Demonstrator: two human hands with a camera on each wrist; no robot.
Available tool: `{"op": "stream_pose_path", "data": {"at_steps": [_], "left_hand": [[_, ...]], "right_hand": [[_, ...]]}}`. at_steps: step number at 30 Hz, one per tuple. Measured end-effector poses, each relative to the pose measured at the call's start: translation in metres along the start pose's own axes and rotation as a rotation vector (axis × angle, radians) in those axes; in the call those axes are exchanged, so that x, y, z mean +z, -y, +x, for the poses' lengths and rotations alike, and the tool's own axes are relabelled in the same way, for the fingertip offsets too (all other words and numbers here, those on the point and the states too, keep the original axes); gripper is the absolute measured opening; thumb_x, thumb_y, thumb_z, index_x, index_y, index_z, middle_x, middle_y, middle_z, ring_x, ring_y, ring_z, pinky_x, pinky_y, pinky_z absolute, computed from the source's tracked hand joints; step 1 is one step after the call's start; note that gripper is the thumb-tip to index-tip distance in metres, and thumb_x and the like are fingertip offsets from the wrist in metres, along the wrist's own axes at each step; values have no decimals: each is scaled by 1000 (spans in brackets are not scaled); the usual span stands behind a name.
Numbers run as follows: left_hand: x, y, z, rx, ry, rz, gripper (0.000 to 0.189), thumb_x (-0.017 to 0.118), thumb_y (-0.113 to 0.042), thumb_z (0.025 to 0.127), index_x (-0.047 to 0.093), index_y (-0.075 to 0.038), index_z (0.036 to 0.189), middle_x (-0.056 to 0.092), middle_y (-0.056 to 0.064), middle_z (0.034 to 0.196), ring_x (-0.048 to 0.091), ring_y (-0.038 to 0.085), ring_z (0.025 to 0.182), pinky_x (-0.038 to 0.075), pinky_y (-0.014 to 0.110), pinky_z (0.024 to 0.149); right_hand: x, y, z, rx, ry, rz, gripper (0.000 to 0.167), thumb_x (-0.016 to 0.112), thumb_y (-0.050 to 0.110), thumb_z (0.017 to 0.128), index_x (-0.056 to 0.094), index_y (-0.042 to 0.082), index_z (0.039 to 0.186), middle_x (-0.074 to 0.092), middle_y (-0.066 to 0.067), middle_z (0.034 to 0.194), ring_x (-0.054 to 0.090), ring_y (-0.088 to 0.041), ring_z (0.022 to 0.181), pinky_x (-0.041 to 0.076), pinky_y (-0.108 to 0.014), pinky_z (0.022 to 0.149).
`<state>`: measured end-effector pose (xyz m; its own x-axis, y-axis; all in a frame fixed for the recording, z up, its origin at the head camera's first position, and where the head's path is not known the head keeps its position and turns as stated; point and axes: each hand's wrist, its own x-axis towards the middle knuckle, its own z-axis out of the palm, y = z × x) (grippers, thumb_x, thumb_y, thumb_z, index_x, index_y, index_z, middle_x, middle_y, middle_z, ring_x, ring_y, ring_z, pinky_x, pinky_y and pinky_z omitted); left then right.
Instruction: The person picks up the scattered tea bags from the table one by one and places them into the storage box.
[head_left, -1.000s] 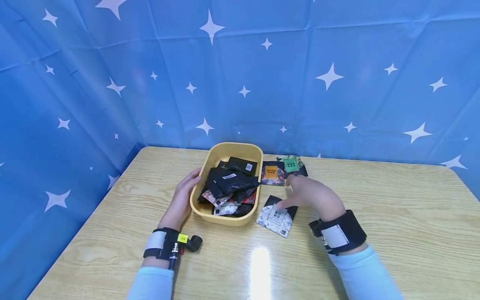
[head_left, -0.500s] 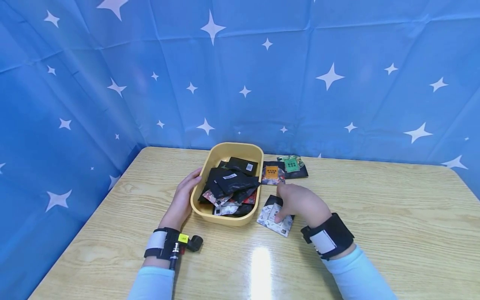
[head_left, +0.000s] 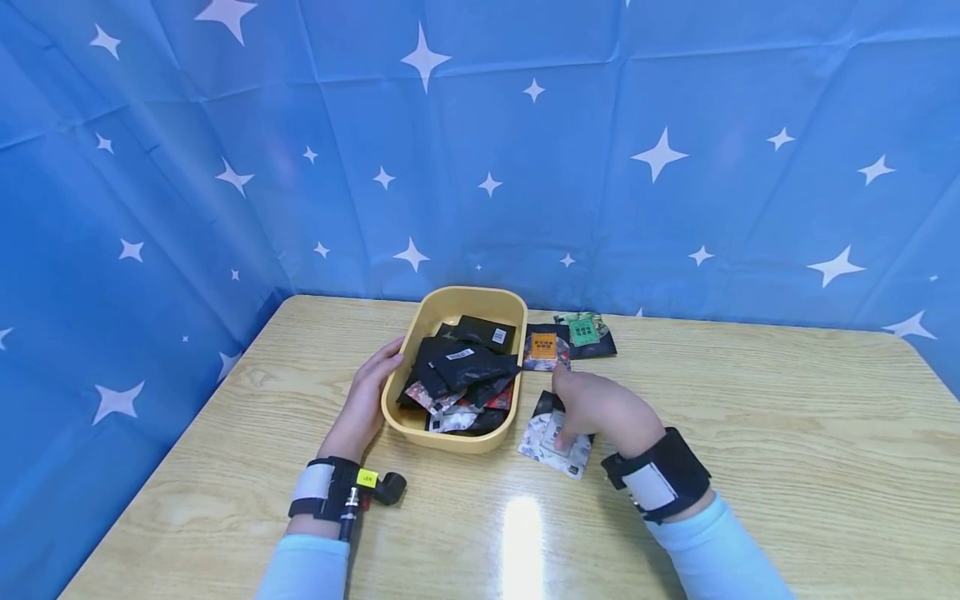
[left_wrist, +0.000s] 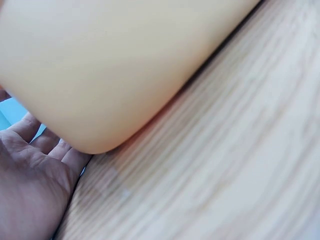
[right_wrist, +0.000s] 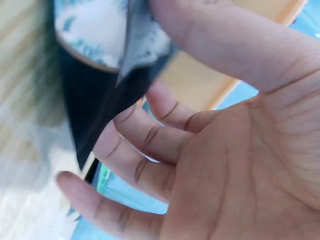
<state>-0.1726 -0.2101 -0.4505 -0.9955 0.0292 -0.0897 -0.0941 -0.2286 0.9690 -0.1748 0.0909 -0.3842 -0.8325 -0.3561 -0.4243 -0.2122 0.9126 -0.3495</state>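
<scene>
My right hand [head_left: 611,412] pinches a white-and-black sachet [head_left: 546,454] over the table, right of a yellow bin [head_left: 450,443]. In the right wrist view, the thumb lies on the printed front of the sachet [right_wrist: 90,70] and some fingers reach behind it; the sachet is creased and its black end points down. My left hand [head_left: 363,396] rests with extended fingers against the bin's left side. The left wrist view has the bin's smooth wall [left_wrist: 110,75] beside that hand's palm [left_wrist: 30,175]. Several mostly black sachets [head_left: 472,364] lie heaped inside the bin.
Behind the right hand, a sachet with an orange label [head_left: 544,345] and one with a green label [head_left: 583,332] lie side by side on the wooden table [head_left: 787,433]. A blue star-patterned curtain [head_left: 570,208] hangs along the back and left.
My right hand has moved left onto the white-and-black sachet and grasped it; the sachet has shifted slightly and creased. The left hand stays at the bin.
</scene>
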Motion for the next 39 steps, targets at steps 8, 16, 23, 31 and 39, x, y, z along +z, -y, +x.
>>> {"op": "stream_pose_path", "data": {"at_steps": [8, 16, 23, 31, 39], "left_hand": [[0, -1, -2, 5, 9, 16, 53, 39, -14, 102, 32, 3, 152, 32, 16, 156, 33, 27, 140, 29, 37, 116], [-1, -1, -1, 8, 13, 11, 53, 40, -14, 102, 33, 2, 152, 33, 15, 155, 35, 26, 139, 32, 34, 114], [-1, 0, 0, -4, 13, 10, 53, 40, -15, 102, 33, -1, 152, 33, 12, 155, 34, 26, 140, 28, 38, 117], [-1, 0, -1, -7, 10, 16, 52, 40, -15, 102, 33, -1, 152, 32, 12, 156, 33, 25, 140, 28, 38, 116], [-1, 0, -1, -3, 7, 9, 53, 39, -14, 102, 32, 2, 152, 31, 14, 156, 33, 26, 140, 28, 37, 116]], "right_hand": [[-24, -4, -16, -74, -222, -75, 58, 79, 8, 82, 56, -1, 135, 66, -17, 121, 64, -27, 93, 55, -39, 69], [-40, -8, -35, -139, -410, -125, 6, 76, 13, 88, 75, 7, 84, 61, -4, 78, 52, -19, 65, 42, -31, 52], [-40, -1, -39, -195, -635, -131, 11, 73, 13, 91, 77, 6, 97, 60, -4, 79, 56, -21, 69, 46, -33, 52], [-31, 19, -36, -271, -765, -114, 33, 63, -3, 92, 69, 7, 123, 67, -12, 116, 62, -31, 104, 56, -41, 77], [-14, 33, -26, -477, -844, -220, 52, 68, -12, 82, 71, 19, 124, 61, -14, 129, 56, -33, 119, 51, -47, 95]]}}
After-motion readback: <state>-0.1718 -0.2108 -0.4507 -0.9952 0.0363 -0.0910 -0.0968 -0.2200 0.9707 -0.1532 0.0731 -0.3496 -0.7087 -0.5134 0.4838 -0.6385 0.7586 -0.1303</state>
